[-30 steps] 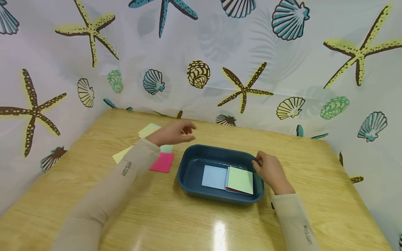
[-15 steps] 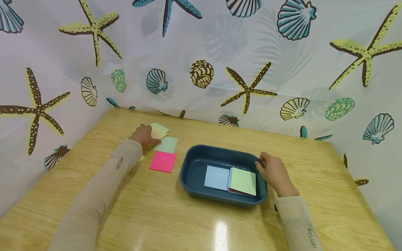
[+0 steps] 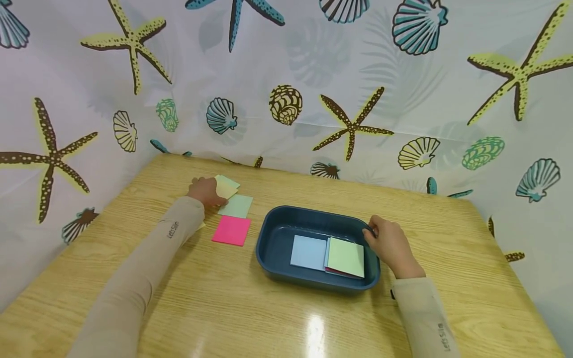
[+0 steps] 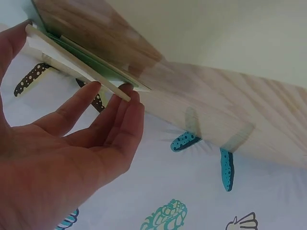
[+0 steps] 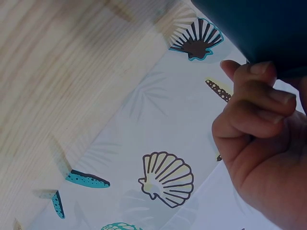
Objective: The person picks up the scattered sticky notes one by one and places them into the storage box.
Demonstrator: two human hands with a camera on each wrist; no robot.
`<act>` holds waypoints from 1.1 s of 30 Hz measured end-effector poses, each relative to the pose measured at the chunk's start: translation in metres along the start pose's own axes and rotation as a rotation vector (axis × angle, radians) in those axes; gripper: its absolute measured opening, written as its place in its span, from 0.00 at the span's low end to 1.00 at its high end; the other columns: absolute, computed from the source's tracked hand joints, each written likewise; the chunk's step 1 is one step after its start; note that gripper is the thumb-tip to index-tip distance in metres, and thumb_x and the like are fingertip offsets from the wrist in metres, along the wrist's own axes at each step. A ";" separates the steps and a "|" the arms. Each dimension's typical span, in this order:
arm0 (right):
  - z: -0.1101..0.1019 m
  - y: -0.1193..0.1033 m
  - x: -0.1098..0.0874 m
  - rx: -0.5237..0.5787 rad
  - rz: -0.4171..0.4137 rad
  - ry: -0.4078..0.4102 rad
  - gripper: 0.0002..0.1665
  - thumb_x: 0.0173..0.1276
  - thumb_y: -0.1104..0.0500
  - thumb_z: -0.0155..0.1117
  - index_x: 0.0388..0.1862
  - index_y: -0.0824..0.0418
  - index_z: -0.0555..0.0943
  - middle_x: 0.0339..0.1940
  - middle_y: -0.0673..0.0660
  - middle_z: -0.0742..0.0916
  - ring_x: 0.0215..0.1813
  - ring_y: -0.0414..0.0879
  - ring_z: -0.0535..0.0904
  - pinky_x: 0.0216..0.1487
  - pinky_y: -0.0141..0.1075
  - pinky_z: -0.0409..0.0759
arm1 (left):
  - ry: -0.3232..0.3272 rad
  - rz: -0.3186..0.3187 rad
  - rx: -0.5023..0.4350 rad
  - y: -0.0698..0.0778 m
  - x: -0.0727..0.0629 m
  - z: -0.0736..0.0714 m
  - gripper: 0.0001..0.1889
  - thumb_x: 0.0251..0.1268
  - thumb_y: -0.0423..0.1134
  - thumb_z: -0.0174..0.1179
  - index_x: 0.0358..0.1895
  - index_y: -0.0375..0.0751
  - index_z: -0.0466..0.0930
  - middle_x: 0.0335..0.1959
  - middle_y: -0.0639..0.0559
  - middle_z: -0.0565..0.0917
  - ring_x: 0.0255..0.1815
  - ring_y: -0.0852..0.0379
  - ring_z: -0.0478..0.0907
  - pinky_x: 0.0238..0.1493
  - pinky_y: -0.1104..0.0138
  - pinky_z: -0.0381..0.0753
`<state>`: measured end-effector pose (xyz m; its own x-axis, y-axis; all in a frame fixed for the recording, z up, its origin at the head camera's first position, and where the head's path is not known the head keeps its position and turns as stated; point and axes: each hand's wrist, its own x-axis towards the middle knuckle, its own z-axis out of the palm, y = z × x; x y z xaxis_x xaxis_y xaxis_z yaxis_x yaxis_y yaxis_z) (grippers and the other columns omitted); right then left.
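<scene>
At the far left of the table, my left hand (image 3: 206,192) grips a pale yellow sticky note pad (image 3: 226,188) by its edges. Thumb and fingertips span the pad's edges (image 4: 79,62) in the left wrist view, with a green pad (image 4: 91,60) right behind it. My right hand (image 3: 393,248) pinches the right end of the rim of a dark blue plastic bin (image 3: 286,279); curled fingers (image 5: 254,120) show against the bin wall (image 5: 268,33) in the right wrist view. Inside the bin lie a light blue pad (image 3: 309,252) and a small stack topped by a light green pad (image 3: 345,257).
Between my left hand and the bin lie a pale green pad (image 3: 237,206) and a bright pink pad (image 3: 231,230). A yellow corner (image 3: 201,226) peeks out beside the left sleeve. The wooden table (image 3: 250,318) ends at a patterned cloth backdrop (image 3: 250,74).
My left hand has moved left and away from beside the bin to the yellow pad, then stayed there. The right hand has kept its hold on the bin rim.
</scene>
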<state>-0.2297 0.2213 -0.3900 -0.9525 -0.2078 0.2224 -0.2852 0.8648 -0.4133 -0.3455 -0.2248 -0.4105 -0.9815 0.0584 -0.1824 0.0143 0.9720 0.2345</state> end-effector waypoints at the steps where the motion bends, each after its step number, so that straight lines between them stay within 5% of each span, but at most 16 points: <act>1: 0.000 0.000 0.000 0.000 0.002 -0.001 0.08 0.65 0.65 0.62 0.29 0.65 0.73 0.15 0.52 0.69 0.19 0.45 0.64 0.22 0.37 0.62 | 0.005 0.002 0.008 0.000 0.000 0.000 0.23 0.57 0.51 0.65 0.39 0.31 0.77 0.42 0.33 0.78 0.51 0.32 0.66 0.51 0.43 0.68; 6: 0.000 0.002 0.000 -0.002 0.008 -0.002 0.07 0.65 0.65 0.62 0.29 0.65 0.74 0.15 0.53 0.70 0.19 0.45 0.65 0.22 0.37 0.62 | 0.030 0.017 0.031 -0.002 0.005 0.004 0.22 0.56 0.52 0.65 0.35 0.31 0.78 0.41 0.34 0.79 0.50 0.32 0.67 0.51 0.44 0.69; 14: 0.002 0.004 -0.001 0.004 0.005 -0.004 0.08 0.64 0.66 0.63 0.28 0.64 0.73 0.16 0.53 0.70 0.20 0.45 0.65 0.22 0.36 0.62 | 0.126 0.090 -0.022 0.005 -0.007 -0.005 0.32 0.56 0.49 0.64 0.53 0.22 0.72 0.48 0.26 0.74 0.51 0.30 0.67 0.51 0.44 0.70; 21: 0.002 0.006 0.001 0.001 -0.012 0.014 0.09 0.64 0.66 0.63 0.27 0.64 0.72 0.16 0.53 0.70 0.20 0.45 0.64 0.22 0.36 0.61 | 0.183 0.295 -0.141 0.051 -0.033 -0.036 0.36 0.54 0.44 0.63 0.61 0.21 0.66 0.56 0.27 0.73 0.54 0.36 0.68 0.56 0.48 0.68; 26: 0.000 0.005 0.001 0.002 -0.002 0.006 0.08 0.64 0.66 0.63 0.28 0.65 0.73 0.16 0.53 0.71 0.20 0.45 0.65 0.22 0.36 0.62 | 0.126 0.450 -0.264 0.096 -0.059 -0.046 0.34 0.51 0.41 0.67 0.60 0.25 0.66 0.54 0.33 0.73 0.48 0.43 0.69 0.49 0.54 0.72; 33: 0.001 0.006 0.002 0.006 0.029 -0.013 0.09 0.65 0.65 0.63 0.28 0.64 0.73 0.16 0.53 0.70 0.20 0.45 0.65 0.22 0.36 0.62 | -0.031 0.622 -0.111 0.151 -0.092 -0.039 0.32 0.52 0.44 0.71 0.59 0.34 0.70 0.51 0.41 0.76 0.47 0.48 0.70 0.48 0.59 0.72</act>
<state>-0.2332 0.2260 -0.3930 -0.9618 -0.1886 0.1984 -0.2577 0.8680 -0.4245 -0.2608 -0.0918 -0.3212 -0.7902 0.6128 -0.0071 0.5586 0.7250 0.4030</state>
